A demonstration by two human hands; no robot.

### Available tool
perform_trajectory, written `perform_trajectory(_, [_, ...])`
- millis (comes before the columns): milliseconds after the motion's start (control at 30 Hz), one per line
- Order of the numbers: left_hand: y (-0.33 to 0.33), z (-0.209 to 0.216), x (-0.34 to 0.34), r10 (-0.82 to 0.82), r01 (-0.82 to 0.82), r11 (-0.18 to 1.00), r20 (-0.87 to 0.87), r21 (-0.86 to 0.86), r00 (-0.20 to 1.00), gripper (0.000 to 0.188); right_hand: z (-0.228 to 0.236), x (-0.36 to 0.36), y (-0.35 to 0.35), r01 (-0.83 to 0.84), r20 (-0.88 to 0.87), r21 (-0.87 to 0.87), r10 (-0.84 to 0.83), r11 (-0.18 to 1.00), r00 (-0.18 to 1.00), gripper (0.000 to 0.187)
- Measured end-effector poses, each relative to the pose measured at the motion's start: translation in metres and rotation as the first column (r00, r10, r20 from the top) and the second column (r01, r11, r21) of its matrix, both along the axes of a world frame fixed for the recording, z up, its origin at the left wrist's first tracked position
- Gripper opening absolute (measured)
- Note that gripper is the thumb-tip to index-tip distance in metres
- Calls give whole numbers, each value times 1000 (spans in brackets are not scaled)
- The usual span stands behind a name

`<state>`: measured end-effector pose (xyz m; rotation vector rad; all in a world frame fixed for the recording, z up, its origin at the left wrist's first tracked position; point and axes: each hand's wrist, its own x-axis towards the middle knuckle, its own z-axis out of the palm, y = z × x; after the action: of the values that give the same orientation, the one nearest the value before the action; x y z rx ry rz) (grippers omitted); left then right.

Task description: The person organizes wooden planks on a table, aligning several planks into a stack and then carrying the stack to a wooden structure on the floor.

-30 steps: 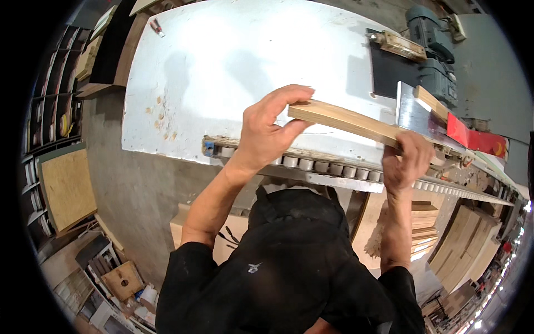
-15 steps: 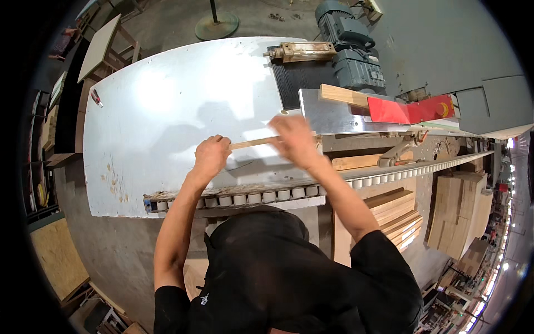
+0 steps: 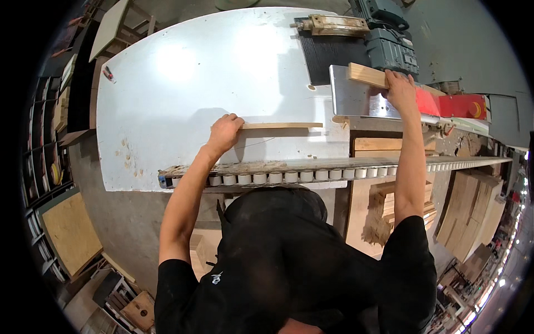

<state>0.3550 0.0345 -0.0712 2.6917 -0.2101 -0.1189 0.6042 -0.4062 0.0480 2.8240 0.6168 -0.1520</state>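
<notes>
A thin wooden strip runs left to right above the white tabletop, its shadow just below it. My left hand is closed around the strip's left end, and the right end sticks out unheld. Farther right, a thicker wooden bar lies along a shiny metal plate. My right hand reaches over this bar with its fingers wrapped onto it, next to the red guard. The bar's part under the hand is hidden.
A conveyor rail with white rollers crosses between my body and the tabletop. A grey motor and a metal cylinder stand at the far right. Wooden pieces are stacked beyond the rail's near side. A small red tool lies far left.
My right hand has left the strip and moved right and away onto the thicker bar. My left hand still holds the strip. The whole view has shifted.
</notes>
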Motion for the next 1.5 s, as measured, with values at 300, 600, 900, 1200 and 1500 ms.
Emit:
perform_trajectory(300, [13,10,1,40,-60,989,-142,-139,989,14,-10,-13,61,-259,113,280,236,924,965,46])
perform_trajectory(600, [46,58,-16,112,-242,932,-421,-270,900,22,-11,-37,188,-217,-65,421,268,881,961,37])
perform_trajectory(900, [93,97,-98,389,-591,684,-472,-428,791,27,-43,-61,257,284,-379,887,224,364,898,56])
perform_trajectory(1200, [-31,116,-57,509,-415,342,-205,-843,836,56,-9,-196,279,752,-540,612,565,-244,623,33])
perform_trajectory(1500, [-6,185,-37,549,-203,564,180,-800,816,78,31,-225,294,513,-417,858,556,-19,719,30])
